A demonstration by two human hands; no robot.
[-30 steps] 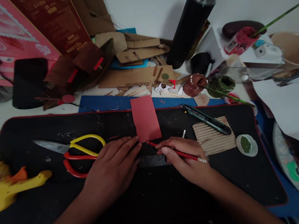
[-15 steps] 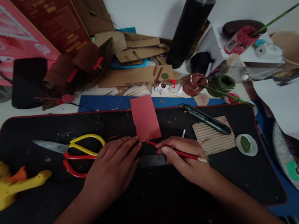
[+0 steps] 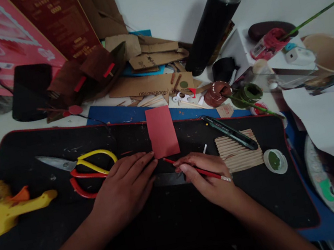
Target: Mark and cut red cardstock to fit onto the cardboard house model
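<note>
A red paper rectangle (image 3: 162,132) lies on the black mat (image 3: 77,238). My right hand (image 3: 205,174) is closed around a red pencil (image 3: 208,172), whose tip is at the paper's lower edge. Palm down, my left hand (image 3: 128,184) lies flat with its fingertips at the paper's lower left corner. A grey ruler-like strip (image 3: 169,179) runs between my hands, partly covered by both. Just left of my left hand are scissors (image 3: 62,163) with yellow and red handles.
A green cutter (image 3: 230,132) rests on corrugated cardboard (image 3: 243,157), beside a small cup of green paint (image 3: 275,162). At the left is a yellow glue gun (image 3: 17,205). Behind the mat stand a black thermos (image 3: 214,23), paint jars (image 3: 217,94) and cardboard scraps (image 3: 150,86).
The pencil tip has shifted very slightly left and down at the paper's lower edge. Both hands otherwise stay in place.
</note>
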